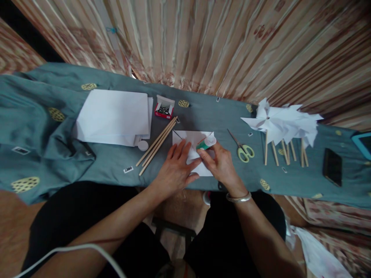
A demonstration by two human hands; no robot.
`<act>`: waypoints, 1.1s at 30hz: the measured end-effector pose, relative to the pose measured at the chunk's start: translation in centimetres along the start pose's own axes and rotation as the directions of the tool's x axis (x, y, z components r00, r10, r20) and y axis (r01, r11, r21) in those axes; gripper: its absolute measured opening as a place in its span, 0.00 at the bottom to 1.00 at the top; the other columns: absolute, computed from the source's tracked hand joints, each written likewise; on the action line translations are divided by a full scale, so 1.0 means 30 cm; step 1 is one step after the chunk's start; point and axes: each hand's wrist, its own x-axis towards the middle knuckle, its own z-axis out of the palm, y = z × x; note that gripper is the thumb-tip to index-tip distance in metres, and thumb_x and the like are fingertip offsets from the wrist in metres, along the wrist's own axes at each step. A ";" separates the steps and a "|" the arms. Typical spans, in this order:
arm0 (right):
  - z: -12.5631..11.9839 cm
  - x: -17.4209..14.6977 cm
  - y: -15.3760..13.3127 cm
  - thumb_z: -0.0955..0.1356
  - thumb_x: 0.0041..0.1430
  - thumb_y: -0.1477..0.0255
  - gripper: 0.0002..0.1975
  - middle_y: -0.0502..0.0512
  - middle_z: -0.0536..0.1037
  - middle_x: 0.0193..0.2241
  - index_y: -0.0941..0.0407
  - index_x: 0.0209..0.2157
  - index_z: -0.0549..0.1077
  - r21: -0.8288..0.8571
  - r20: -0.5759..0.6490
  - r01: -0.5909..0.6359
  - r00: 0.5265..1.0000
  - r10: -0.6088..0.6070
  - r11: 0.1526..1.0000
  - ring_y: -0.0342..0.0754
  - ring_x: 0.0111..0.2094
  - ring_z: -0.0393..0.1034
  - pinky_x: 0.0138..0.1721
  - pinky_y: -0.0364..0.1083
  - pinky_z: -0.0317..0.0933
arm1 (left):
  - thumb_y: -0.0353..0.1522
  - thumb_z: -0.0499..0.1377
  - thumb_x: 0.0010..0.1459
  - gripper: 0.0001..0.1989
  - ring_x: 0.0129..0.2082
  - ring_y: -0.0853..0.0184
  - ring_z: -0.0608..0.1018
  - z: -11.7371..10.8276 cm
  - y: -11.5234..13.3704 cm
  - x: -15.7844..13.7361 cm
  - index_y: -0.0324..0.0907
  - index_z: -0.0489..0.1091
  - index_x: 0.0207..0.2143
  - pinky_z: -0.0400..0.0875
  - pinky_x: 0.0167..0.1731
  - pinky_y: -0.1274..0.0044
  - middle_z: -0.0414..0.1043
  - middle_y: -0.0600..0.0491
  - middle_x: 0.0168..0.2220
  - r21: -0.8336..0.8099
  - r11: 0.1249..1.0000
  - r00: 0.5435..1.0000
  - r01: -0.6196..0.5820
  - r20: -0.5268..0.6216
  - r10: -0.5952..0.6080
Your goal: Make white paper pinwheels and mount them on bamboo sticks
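Note:
A square of white paper [206, 169] with slits cut in from its corners lies in front of me. My left hand [176, 166] rests flat on its left part, fingers spread. In my right hand [219, 161] is a green and white glue stick [204, 144], gripped between thumb and fingers and tilted over the paper's right side. Whether its tip touches the paper, I cannot tell. Green-handled scissors [243, 151] lie just right of the right hand. Left of the paper are three wooden sticks [158, 146] and a small white round cap [142, 145].
A stack of white paper [116, 116] lies at the left. Behind the sticks stands an open red box [164, 111] of small metal pieces. Several white paper pinwheels [285, 121] on sticks lie at the right, near a dark phone [332, 166]. A pleated curtain [188, 46] hangs behind the cloth-covered table.

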 end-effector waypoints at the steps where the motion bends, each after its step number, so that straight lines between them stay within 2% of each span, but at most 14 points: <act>1: 0.001 0.001 -0.001 0.65 0.62 0.62 0.11 0.57 0.78 0.34 0.55 0.39 0.69 0.003 0.003 -0.001 1.000 0.001 1.000 0.52 0.35 0.73 0.37 0.48 0.65 | 0.41 0.61 0.57 0.25 0.66 0.44 0.51 0.000 0.000 0.000 0.49 0.65 0.57 0.52 0.60 0.51 0.52 0.41 0.65 0.002 1.000 1.000 0.000 0.000 0.000; 8: 0.009 0.003 -0.008 0.63 0.63 0.58 0.16 0.59 0.77 0.34 0.57 0.40 0.70 0.006 -0.010 0.025 1.000 -0.025 1.000 0.53 0.36 0.73 0.38 0.49 0.65 | 0.41 0.61 0.57 0.25 0.67 0.44 0.51 0.000 0.000 0.001 0.48 0.65 0.57 0.52 0.60 0.51 0.51 0.41 0.66 0.002 1.000 1.000 0.002 0.003 -0.002; 17: 0.015 0.008 -0.016 0.63 0.63 0.57 0.16 0.59 0.77 0.33 0.56 0.39 0.69 0.006 0.009 0.040 0.999 -0.040 0.999 0.53 0.35 0.72 0.38 0.50 0.65 | 0.41 0.60 0.58 0.22 0.67 0.43 0.50 0.004 -0.003 0.000 0.47 0.67 0.54 0.52 0.60 0.51 0.51 0.40 0.66 -0.001 1.000 1.000 -0.005 -0.006 0.005; 33: -0.010 0.000 -0.032 0.63 0.65 0.62 0.11 0.58 0.76 0.34 0.55 0.40 0.68 -0.010 0.073 0.134 0.988 -0.133 0.991 0.53 0.36 0.72 0.38 0.50 0.66 | 0.41 0.60 0.58 0.21 0.66 0.45 0.51 -0.006 0.001 0.000 0.46 0.69 0.53 0.52 0.60 0.52 0.52 0.40 0.66 0.012 1.000 1.000 0.001 0.011 -0.002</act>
